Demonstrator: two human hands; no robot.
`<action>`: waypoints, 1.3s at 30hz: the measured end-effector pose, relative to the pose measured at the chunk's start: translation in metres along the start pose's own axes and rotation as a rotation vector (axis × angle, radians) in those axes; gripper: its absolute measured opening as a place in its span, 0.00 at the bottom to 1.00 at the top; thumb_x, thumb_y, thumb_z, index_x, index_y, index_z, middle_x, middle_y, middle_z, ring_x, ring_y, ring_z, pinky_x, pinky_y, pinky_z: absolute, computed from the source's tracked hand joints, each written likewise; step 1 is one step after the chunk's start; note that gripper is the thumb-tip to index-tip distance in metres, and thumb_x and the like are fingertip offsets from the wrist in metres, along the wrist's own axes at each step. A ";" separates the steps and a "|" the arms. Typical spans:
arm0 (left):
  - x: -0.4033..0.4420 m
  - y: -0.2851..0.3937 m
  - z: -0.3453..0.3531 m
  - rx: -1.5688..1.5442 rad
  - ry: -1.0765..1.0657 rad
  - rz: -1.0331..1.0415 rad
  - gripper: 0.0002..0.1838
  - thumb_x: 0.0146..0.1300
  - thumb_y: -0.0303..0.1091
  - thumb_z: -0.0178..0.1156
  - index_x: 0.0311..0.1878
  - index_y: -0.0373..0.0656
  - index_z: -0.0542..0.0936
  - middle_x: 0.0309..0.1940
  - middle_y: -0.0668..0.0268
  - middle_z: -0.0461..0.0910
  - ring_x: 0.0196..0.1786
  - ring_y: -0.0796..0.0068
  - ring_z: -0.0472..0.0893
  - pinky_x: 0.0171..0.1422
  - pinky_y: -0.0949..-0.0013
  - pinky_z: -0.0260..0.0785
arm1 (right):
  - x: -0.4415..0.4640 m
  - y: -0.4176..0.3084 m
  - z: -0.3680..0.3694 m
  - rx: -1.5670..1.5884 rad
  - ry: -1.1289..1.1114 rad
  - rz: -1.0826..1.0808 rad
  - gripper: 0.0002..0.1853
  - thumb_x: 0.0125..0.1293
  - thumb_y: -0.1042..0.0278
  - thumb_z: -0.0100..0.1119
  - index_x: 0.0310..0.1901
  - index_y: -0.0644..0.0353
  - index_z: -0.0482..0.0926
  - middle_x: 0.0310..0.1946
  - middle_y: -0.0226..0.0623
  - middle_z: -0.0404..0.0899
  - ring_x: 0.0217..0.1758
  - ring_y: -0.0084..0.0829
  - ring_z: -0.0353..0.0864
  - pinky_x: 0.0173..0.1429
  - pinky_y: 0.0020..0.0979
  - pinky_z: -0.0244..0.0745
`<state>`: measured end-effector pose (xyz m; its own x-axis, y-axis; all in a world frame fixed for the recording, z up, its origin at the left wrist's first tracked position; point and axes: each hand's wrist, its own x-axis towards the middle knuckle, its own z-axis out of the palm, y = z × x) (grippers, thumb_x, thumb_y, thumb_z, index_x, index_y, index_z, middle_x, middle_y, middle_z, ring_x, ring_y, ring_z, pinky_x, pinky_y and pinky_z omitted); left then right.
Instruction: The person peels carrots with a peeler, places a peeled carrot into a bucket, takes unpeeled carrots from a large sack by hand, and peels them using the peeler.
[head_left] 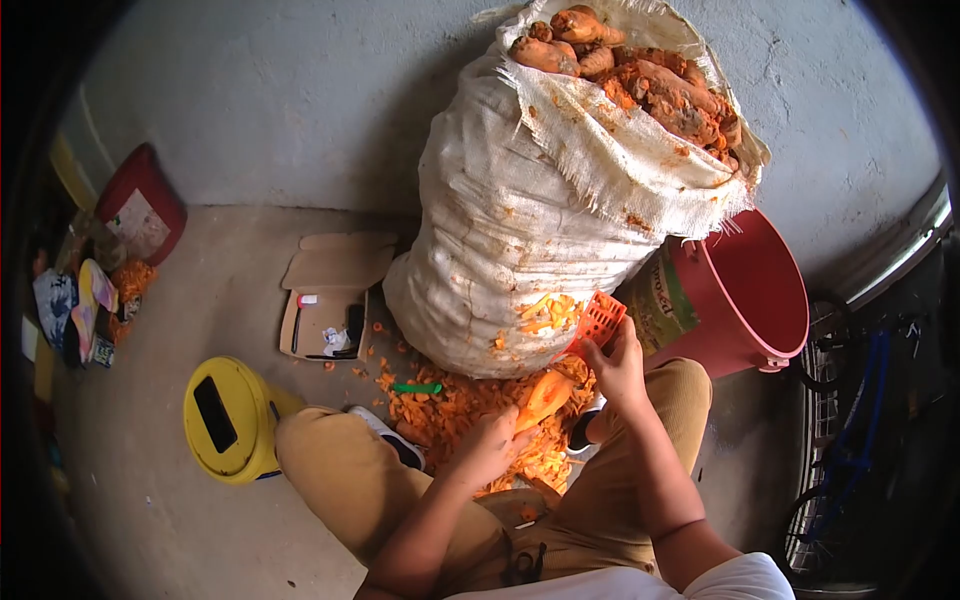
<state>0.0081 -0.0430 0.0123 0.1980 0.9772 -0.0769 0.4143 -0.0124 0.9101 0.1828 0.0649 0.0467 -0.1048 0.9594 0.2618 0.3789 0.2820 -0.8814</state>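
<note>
My left hand (488, 442) is closed round the lower end of an orange carrot (545, 398), whose surface looks pared and bright. In my right hand (619, 368) is a red plastic tool with rows of holes (601, 320), held up near the sack; its lower end is partly hidden by my fingers. Tool and carrot are apart. Below both hands, a heap of orange peelings (465, 400) covers the floor between my shoes. A green plastic piece (416, 388) lies on the peelings.
A tall white woven sack (490, 220), full of carrots (665, 85), leans at the wall. Behind it on the right stands a red bucket (760, 290). An open cardboard box (325, 325) and a yellow bucket (230, 420) are at left. A blue bicycle (870, 400) stands far right.
</note>
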 end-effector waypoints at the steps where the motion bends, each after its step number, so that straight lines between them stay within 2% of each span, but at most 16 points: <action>1: 0.000 0.004 -0.005 0.023 -0.033 -0.024 0.15 0.57 0.38 0.55 0.31 0.34 0.68 0.22 0.50 0.72 0.25 0.55 0.73 0.30 0.64 0.63 | 0.002 0.004 0.000 0.059 -0.020 -0.031 0.17 0.52 0.79 0.56 0.43 0.68 0.61 0.34 0.44 0.75 0.38 0.30 0.77 0.40 0.26 0.70; 8: -0.006 0.021 -0.007 0.306 0.090 -0.141 0.14 0.56 0.38 0.55 0.31 0.34 0.68 0.21 0.49 0.72 0.25 0.54 0.73 0.30 0.64 0.63 | -0.001 0.004 0.013 0.158 -0.002 -0.029 0.17 0.53 0.80 0.55 0.44 0.68 0.61 0.37 0.43 0.74 0.39 0.28 0.75 0.42 0.26 0.69; 10: -0.003 0.008 -0.006 0.126 0.039 -0.104 0.15 0.56 0.38 0.55 0.31 0.34 0.68 0.21 0.49 0.71 0.25 0.53 0.73 0.30 0.63 0.63 | -0.001 0.019 0.018 0.189 0.077 0.048 0.18 0.53 0.80 0.55 0.45 0.68 0.61 0.38 0.43 0.74 0.40 0.27 0.74 0.43 0.26 0.69; 14: -0.006 0.000 -0.019 0.075 -0.142 -0.117 0.15 0.56 0.39 0.56 0.30 0.34 0.68 0.21 0.49 0.72 0.25 0.53 0.73 0.30 0.63 0.63 | 0.008 0.036 0.008 0.197 -0.267 0.098 0.18 0.54 0.79 0.55 0.46 0.68 0.62 0.37 0.42 0.73 0.40 0.24 0.72 0.45 0.26 0.68; 18: -0.005 0.000 -0.016 0.084 -0.047 -0.006 0.17 0.55 0.42 0.56 0.30 0.35 0.68 0.20 0.50 0.71 0.25 0.53 0.73 0.30 0.62 0.63 | 0.019 0.017 0.004 0.405 -0.409 0.123 0.24 0.58 0.81 0.50 0.55 0.63 0.56 0.46 0.33 0.68 0.48 0.21 0.68 0.47 0.24 0.68; 19: -0.007 -0.003 -0.020 0.137 -0.141 0.013 0.17 0.55 0.42 0.56 0.30 0.35 0.68 0.20 0.50 0.71 0.25 0.52 0.73 0.29 0.61 0.63 | 0.022 0.017 0.005 0.311 -0.420 -0.036 0.19 0.58 0.82 0.49 0.51 0.67 0.59 0.41 0.35 0.70 0.41 0.22 0.71 0.45 0.24 0.68; 21: -0.010 -0.010 -0.029 0.245 -0.329 0.050 0.17 0.54 0.44 0.56 0.30 0.36 0.69 0.19 0.51 0.71 0.24 0.52 0.73 0.29 0.61 0.63 | 0.035 0.013 -0.005 0.379 -0.373 0.071 0.19 0.58 0.82 0.48 0.51 0.67 0.59 0.41 0.35 0.70 0.41 0.22 0.71 0.45 0.24 0.69; 23: -0.014 -0.017 -0.021 0.341 -0.276 0.005 0.18 0.54 0.44 0.57 0.29 0.37 0.69 0.19 0.51 0.71 0.24 0.53 0.73 0.28 0.61 0.63 | 0.048 -0.002 -0.015 0.432 -0.197 0.128 0.17 0.58 0.83 0.48 0.48 0.67 0.60 0.41 0.35 0.70 0.41 0.23 0.71 0.44 0.25 0.71; 26: -0.007 -0.016 -0.016 0.238 -0.102 -0.072 0.16 0.55 0.42 0.57 0.29 0.37 0.68 0.17 0.54 0.71 0.21 0.59 0.72 0.27 0.62 0.63 | 0.065 0.029 -0.024 0.050 0.103 -0.063 0.16 0.55 0.79 0.53 0.44 0.66 0.62 0.35 0.40 0.75 0.37 0.27 0.76 0.41 0.26 0.72; 28: -0.002 -0.012 -0.019 0.142 -0.033 -0.098 0.15 0.56 0.40 0.56 0.30 0.36 0.68 0.18 0.57 0.70 0.21 0.65 0.70 0.28 0.65 0.62 | 0.056 0.029 -0.026 0.004 0.152 -0.039 0.16 0.54 0.77 0.55 0.43 0.66 0.62 0.33 0.42 0.76 0.36 0.28 0.77 0.39 0.27 0.72; 30: -0.002 -0.012 -0.018 0.058 0.014 -0.088 0.17 0.56 0.43 0.55 0.29 0.36 0.68 0.20 0.55 0.71 0.23 0.61 0.71 0.29 0.65 0.62 | 0.040 0.021 -0.022 0.031 0.120 0.053 0.16 0.57 0.81 0.50 0.47 0.64 0.60 0.38 0.38 0.72 0.39 0.23 0.73 0.39 0.23 0.70; 33: 0.002 -0.016 -0.014 0.028 0.065 -0.098 0.19 0.57 0.45 0.54 0.29 0.35 0.68 0.21 0.54 0.71 0.25 0.60 0.72 0.31 0.65 0.63 | 0.021 0.024 -0.005 0.263 0.117 0.232 0.15 0.58 0.78 0.51 0.44 0.62 0.59 0.26 0.34 0.72 0.18 0.18 0.69 0.17 0.18 0.61; 34: 0.003 -0.016 -0.012 0.034 0.076 -0.105 0.19 0.57 0.45 0.54 0.29 0.35 0.68 0.21 0.54 0.71 0.26 0.61 0.72 0.32 0.66 0.63 | 0.016 0.021 0.002 0.284 0.137 0.193 0.13 0.59 0.78 0.50 0.43 0.61 0.59 0.23 0.33 0.71 0.16 0.18 0.67 0.16 0.18 0.60; 37: 0.006 -0.011 -0.009 -0.073 0.094 -0.121 0.15 0.58 0.40 0.54 0.32 0.35 0.69 0.20 0.65 0.66 0.25 0.75 0.65 0.31 0.72 0.60 | 0.002 0.005 0.014 0.460 0.087 0.237 0.15 0.59 0.77 0.51 0.45 0.62 0.59 0.26 0.33 0.72 0.17 0.18 0.68 0.16 0.19 0.62; 38: 0.006 -0.009 -0.010 -0.061 0.097 -0.126 0.15 0.58 0.40 0.54 0.31 0.36 0.69 0.19 0.66 0.65 0.24 0.76 0.65 0.31 0.72 0.59 | -0.002 -0.003 0.012 0.444 0.004 0.305 0.16 0.57 0.78 0.52 0.44 0.65 0.58 0.34 0.38 0.73 0.32 0.24 0.76 0.26 0.21 0.73; 39: 0.006 -0.006 -0.011 -0.049 0.102 -0.131 0.15 0.59 0.40 0.53 0.30 0.36 0.69 0.19 0.67 0.65 0.24 0.77 0.64 0.30 0.73 0.59 | -0.007 -0.004 0.018 0.437 0.014 0.274 0.15 0.57 0.78 0.52 0.44 0.65 0.59 0.33 0.38 0.73 0.30 0.23 0.76 0.26 0.21 0.72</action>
<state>-0.0031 -0.0348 0.0105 0.0531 0.9861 -0.1571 0.3861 0.1248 0.9140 0.1659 0.0576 0.0411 -0.0422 0.9991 0.0007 -0.0295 -0.0005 -0.9996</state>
